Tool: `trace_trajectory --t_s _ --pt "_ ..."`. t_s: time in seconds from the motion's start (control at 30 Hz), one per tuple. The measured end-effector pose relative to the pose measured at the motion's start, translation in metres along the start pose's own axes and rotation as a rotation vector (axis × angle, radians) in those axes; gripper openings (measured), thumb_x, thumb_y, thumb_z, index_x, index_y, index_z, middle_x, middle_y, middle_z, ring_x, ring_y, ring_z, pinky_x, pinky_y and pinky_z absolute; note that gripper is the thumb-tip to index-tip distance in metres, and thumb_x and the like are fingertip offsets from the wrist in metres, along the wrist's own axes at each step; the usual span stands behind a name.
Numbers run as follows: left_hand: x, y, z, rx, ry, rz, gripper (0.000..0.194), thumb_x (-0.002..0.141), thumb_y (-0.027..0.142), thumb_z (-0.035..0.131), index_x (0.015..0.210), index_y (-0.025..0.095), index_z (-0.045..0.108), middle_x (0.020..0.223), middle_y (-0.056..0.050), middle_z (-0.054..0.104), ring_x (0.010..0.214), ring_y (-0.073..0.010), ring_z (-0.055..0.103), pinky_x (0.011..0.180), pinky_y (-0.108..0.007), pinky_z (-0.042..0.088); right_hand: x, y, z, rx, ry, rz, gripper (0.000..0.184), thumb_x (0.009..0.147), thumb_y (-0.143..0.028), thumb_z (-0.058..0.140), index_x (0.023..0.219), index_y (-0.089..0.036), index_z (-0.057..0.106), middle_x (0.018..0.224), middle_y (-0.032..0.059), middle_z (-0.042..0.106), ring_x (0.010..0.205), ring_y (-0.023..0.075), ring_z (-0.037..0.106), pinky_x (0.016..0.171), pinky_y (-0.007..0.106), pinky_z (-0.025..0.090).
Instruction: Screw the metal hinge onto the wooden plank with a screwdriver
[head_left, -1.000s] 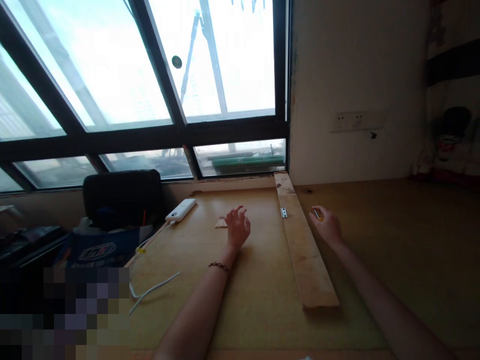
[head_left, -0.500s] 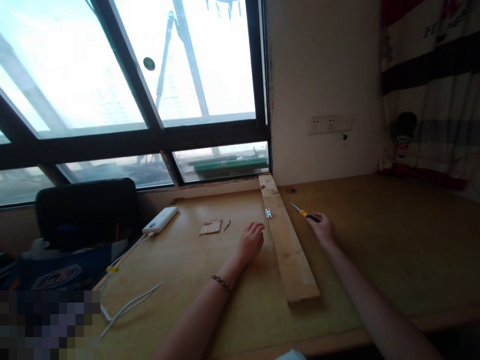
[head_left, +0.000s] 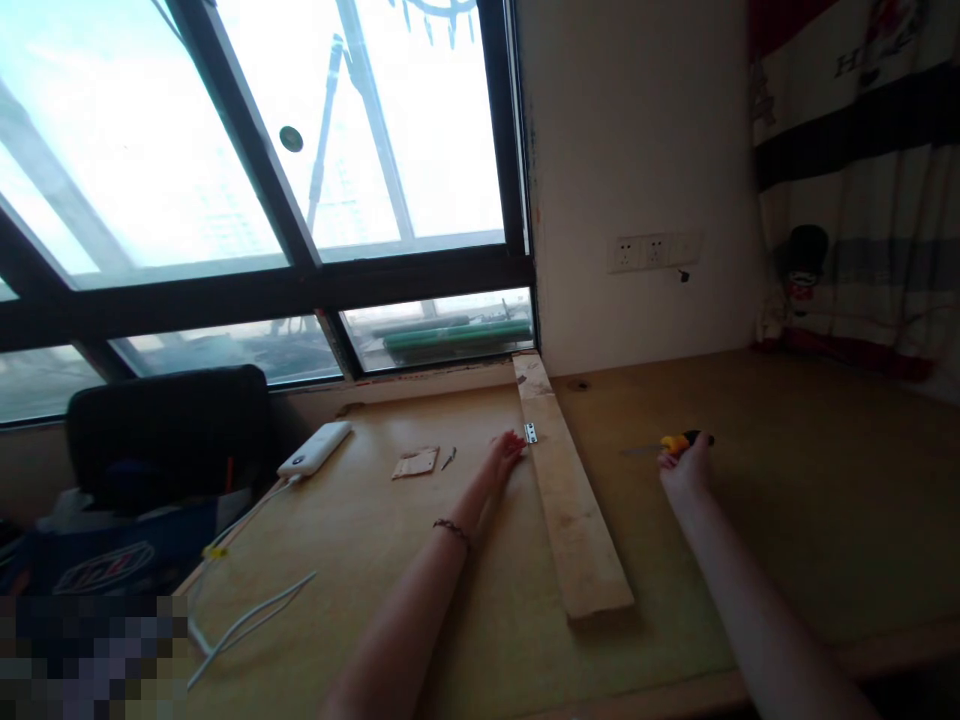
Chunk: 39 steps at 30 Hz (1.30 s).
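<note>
A long wooden board (head_left: 577, 520) lies on the table, running from the window side toward me. On its left edge, near the far end, sits a small metal hinge (head_left: 531, 433). My left hand (head_left: 508, 450) reaches to that edge, fingers stretched out, the tips at or just beside the hinge; whether they touch it I cannot tell. My right hand (head_left: 688, 462) is closed around a screwdriver (head_left: 675, 444) with a yellow and black handle. Its shaft, blurred by motion, points left toward the board, above the table and apart from the hinge.
Left of the board lie a thin wood piece (head_left: 416, 462) and some small screws (head_left: 448, 459). A white power bank (head_left: 315, 449) with a white cable (head_left: 255, 610) rests near the table's left edge. Beyond that stands a black chair (head_left: 169, 420). Wall sockets (head_left: 654, 251) sit above the table.
My left hand has straightened its fingers and moved up to the hinge. My right hand has moved right, away from the board, turning the screwdriver to point left. The view has shifted slightly.
</note>
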<state>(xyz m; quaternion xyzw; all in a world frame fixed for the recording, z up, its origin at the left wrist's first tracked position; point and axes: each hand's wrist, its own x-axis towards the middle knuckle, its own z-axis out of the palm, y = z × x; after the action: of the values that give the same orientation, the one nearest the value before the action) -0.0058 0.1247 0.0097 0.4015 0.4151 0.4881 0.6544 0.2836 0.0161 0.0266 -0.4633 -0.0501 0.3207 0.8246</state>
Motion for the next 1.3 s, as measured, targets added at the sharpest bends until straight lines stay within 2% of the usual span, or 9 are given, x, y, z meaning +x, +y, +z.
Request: trace_trajectory --t_s 0.1,0.17,0.27,0.33,0.47,0.6,0.77,0.93,1.3 --pt "0.013 0.002 0.006 -0.077 -0.080 -0.080 0.024 0.076 0.037 0.056 0.072 0.014 0.054 0.074 -0.010 0.062 0.072 -0.0151 0.062 0.083 -0.033 0.049 -0.007 -0.004 0.004 -0.015 -0.173 -0.027 0.038 0.077 -0.048 0.052 0.060 -0.021 0.032 0.042 -0.0098 0.038 0.027 0.0019 0.025 0.026 0.015 0.020" --pt "0.014 0.001 0.009 -0.075 -0.136 -0.078 0.026 0.076 0.039 0.056 0.072 0.013 0.055 0.075 -0.010 0.063 0.074 -0.0160 0.062 0.082 -0.033 0.049 -0.013 -0.007 0.013 0.027 -0.204 -0.020 0.033 0.072 -0.037 0.061 0.061 -0.021 0.035 0.043 -0.0101 0.041 0.029 0.0017 0.031 0.027 0.013 0.025" --pt "0.013 -0.004 0.011 -0.040 -0.229 -0.043 0.022 0.076 0.035 0.054 0.078 0.013 0.058 0.081 -0.010 0.065 0.079 -0.0161 0.062 0.079 -0.029 0.049 -0.024 -0.014 0.042 0.100 -0.205 -0.013 0.023 0.064 -0.027 0.068 0.066 -0.019 0.046 0.053 -0.0058 0.056 0.039 0.0036 0.047 0.031 0.012 0.032" --pt "0.014 -0.008 0.012 -0.025 -0.243 -0.019 0.019 0.075 0.032 0.054 0.081 0.014 0.058 0.086 -0.009 0.065 0.079 -0.0154 0.062 0.075 -0.027 0.050 -0.032 -0.022 0.070 0.061 -0.298 -0.054 0.026 0.059 -0.029 0.072 0.072 -0.016 0.054 0.063 -0.0009 0.064 0.045 0.0053 0.052 0.034 0.013 0.037" --pt "0.018 -0.012 0.014 -0.017 -0.227 -0.005 0.017 0.071 0.026 0.059 0.084 0.015 0.056 0.087 -0.008 0.065 0.075 -0.0141 0.062 0.066 -0.025 0.050 -0.049 -0.035 0.127 -0.163 -0.464 -0.306 0.038 0.056 -0.040 0.074 0.078 -0.013 0.058 0.067 0.0031 0.067 0.051 0.0117 0.059 0.041 0.020 0.045" --pt "0.019 -0.013 0.018 -0.005 -0.150 -0.048 0.014 0.072 0.026 0.060 0.078 0.015 0.054 0.079 -0.007 0.065 0.071 -0.0145 0.062 0.064 -0.026 0.050 -0.061 -0.028 0.155 -0.479 -0.420 -0.684 0.042 0.058 -0.051 0.070 0.076 -0.016 0.057 0.066 0.0034 0.065 0.056 0.0171 0.061 0.047 0.026 0.046" --pt "0.018 -0.014 0.021 0.060 -0.166 -0.065 0.016 0.073 0.028 0.060 0.077 0.012 0.057 0.075 -0.006 0.064 0.069 -0.0146 0.061 0.066 -0.026 0.049 -0.064 -0.005 0.158 -0.810 -0.384 -0.918 0.044 0.063 -0.057 0.062 0.079 -0.017 0.056 0.063 0.0017 0.060 0.058 0.0187 0.059 0.052 0.027 0.042" --pt "0.019 -0.014 0.019 0.071 -0.196 -0.051 0.016 0.075 0.028 0.058 0.078 0.012 0.058 0.073 -0.005 0.063 0.068 -0.0134 0.060 0.062 -0.023 0.048 -0.060 0.002 0.155 -0.893 -0.393 -0.916 0.045 0.062 -0.058 0.061 0.081 -0.017 0.056 0.061 0.0022 0.058 0.057 0.0196 0.058 0.051 0.028 0.040" --pt "0.017 -0.014 0.021 0.082 -0.174 -0.046 0.015 0.076 0.027 0.057 0.080 0.013 0.058 0.078 -0.004 0.063 0.071 -0.0134 0.060 0.067 -0.025 0.048 -0.045 0.013 0.154 -0.793 -0.412 -0.844 0.044 0.061 -0.057 0.063 0.078 -0.018 0.053 0.062 0.0019 0.058 0.056 0.0192 0.058 0.048 0.027 0.043"
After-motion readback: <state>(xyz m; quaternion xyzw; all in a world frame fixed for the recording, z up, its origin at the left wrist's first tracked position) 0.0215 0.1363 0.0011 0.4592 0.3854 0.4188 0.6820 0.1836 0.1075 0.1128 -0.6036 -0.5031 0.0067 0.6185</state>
